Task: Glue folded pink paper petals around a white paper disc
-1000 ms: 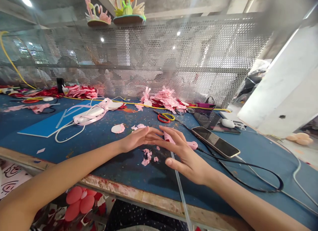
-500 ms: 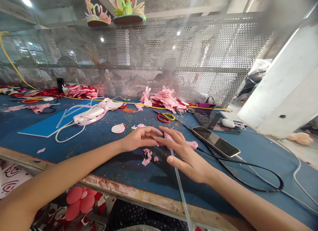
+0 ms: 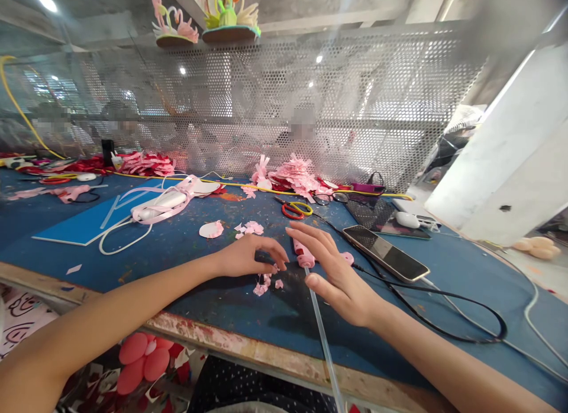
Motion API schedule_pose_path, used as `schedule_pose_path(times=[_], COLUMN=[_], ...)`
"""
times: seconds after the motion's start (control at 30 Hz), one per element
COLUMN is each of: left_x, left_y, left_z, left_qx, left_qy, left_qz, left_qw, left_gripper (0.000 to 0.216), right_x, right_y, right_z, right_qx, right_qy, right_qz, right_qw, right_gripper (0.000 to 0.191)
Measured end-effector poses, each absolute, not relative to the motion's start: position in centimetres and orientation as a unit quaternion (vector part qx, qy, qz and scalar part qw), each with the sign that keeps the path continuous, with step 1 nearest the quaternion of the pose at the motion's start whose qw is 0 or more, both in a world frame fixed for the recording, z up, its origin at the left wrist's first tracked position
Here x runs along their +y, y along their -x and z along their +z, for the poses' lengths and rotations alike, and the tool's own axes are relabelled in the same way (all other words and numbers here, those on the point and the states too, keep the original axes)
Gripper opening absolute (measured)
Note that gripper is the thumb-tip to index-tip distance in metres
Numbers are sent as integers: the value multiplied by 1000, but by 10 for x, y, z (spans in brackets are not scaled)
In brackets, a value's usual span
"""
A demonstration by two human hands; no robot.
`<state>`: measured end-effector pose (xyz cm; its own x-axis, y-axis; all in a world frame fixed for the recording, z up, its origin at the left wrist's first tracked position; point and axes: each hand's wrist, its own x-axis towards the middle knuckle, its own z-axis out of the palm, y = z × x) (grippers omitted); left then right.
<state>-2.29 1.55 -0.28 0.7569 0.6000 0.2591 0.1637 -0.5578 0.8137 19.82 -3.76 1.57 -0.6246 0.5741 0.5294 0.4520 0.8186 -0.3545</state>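
My left hand (image 3: pixel 255 254) is bent above the blue table, its fingers apart with nothing in them. Small pink petal-like scraps (image 3: pixel 262 284) lie just under and in front of it. My right hand (image 3: pixel 331 274) is spread out beside a pink glue gun (image 3: pixel 303 253), partly covering it; I see no grip on it. A long clear glue stick (image 3: pixel 323 336) sticks out of the gun's back towards me, over the table edge. Beyond my left hand lie a cluster of pink pieces (image 3: pixel 251 227) and a round white disc (image 3: pixel 208 230) with pink bits on one side.
Red-and-yellow-handled scissors (image 3: pixel 296 209) lie behind the hands. To the right are a phone (image 3: pixel 385 252) and looping cables (image 3: pixel 470 303). A white power strip (image 3: pixel 162 207) rests on a blue board (image 3: pixel 84 220) at left. Pink strips (image 3: pixel 295 175) are heaped before the mesh screen (image 3: pixel 266 99).
My hands, overlapping at the fingers before, have come apart. The left has moved slightly down with its fingers curled downward. More of the glue gun shows between them.
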Motion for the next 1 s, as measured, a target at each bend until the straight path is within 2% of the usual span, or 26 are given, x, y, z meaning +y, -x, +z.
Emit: schedule_pose_path(times=[0.13, 0.3, 0.57, 0.73, 0.9, 1.0], left_x=[13, 10, 14, 16, 14, 13], left_y=[23, 22, 23, 21, 21, 21], left_z=[0, 3, 3, 1, 1, 2], left_qx=[234, 257, 231, 248, 146, 135], left_qy=[-897, -879, -835, -753, -647, -617], left_qz=[238, 253, 301, 358, 389, 370], left_qw=[289, 313, 399, 493, 639, 681], left_gripper=[15, 18, 43, 17, 53, 60], right_x=[-38, -38, -36, -37, -38, -38], right_y=[-199, -201, -200, -200, -198, -198], right_z=[16, 17, 15, 17, 19, 18], right_qx=[-876, -843, -853, -866, -901, -909], right_qy=[295, 317, 316, 315, 305, 311], right_qz=[74, 51, 44, 48, 84, 88], right_qw=[373, 432, 414, 386, 296, 262], right_gripper=[57, 56, 54, 53, 60, 60])
